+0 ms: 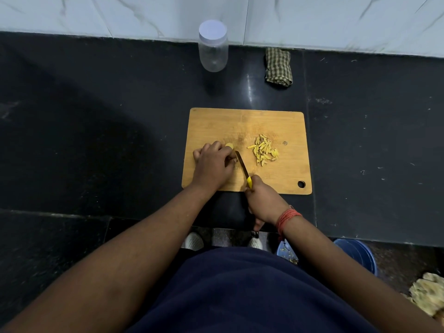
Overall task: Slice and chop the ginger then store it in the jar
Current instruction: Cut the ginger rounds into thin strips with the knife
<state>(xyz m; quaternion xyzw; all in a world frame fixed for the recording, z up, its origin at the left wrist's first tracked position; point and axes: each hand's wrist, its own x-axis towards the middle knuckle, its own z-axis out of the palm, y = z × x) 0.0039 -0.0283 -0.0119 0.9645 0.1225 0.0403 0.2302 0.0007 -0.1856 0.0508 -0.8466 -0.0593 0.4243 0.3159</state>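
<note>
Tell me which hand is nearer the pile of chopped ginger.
Left, narrowly. The left hand holds the ginger piece beside the pile of chopped ginger; the right hand grips the knife nearer the board's front edge.

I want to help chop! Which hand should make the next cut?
The right hand: it grips the yellow-handled knife, whose blade sits beside the yellow ginger piece. The left hand holds that piece on the wooden cutting board.
</note>
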